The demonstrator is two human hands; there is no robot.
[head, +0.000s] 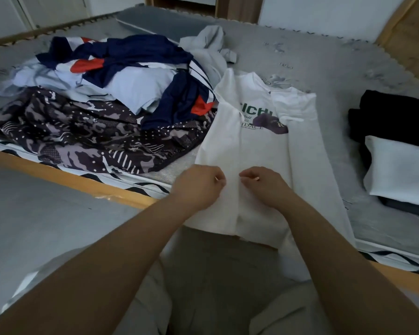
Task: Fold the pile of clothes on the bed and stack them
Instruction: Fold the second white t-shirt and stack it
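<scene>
A person stands at the edge of a bed (324,68) with both forearms reaching over a white T-shirt (259,146) that lies lengthwise on the grey mattress, its collar pointing away and its hem hanging just over the near edge. The shirt's left side is folded inward along a straight vertical crease, partly covering a green printed word and a purple cap graphic on the chest. The left hand (198,187) rests on the folded flap with its fingers curled, pinching the white fabric beside the crease; the right hand (264,184) sits just beside it on the other side of the crease, fingers likewise curled and pinching the cloth. The two hands are close together but not touching. To the left of the shirt lies the unfolded pile of clothes (107,93): a dark patterned garment (82,139) spread along the near edge, pale blue pieces on top of it, a navy garment with red and white panels (140,59) draped across them, and a light grey garment (211,42) bunched at the back, touching the shirt's upper left corner. On the right side of the bed, well apart from the shirt, sits a stack of folded clothes (397,151), with a white folded piece on top of black and dark ones. A wooden bed frame (70,176) runs along the near edge of the mattress.
</scene>
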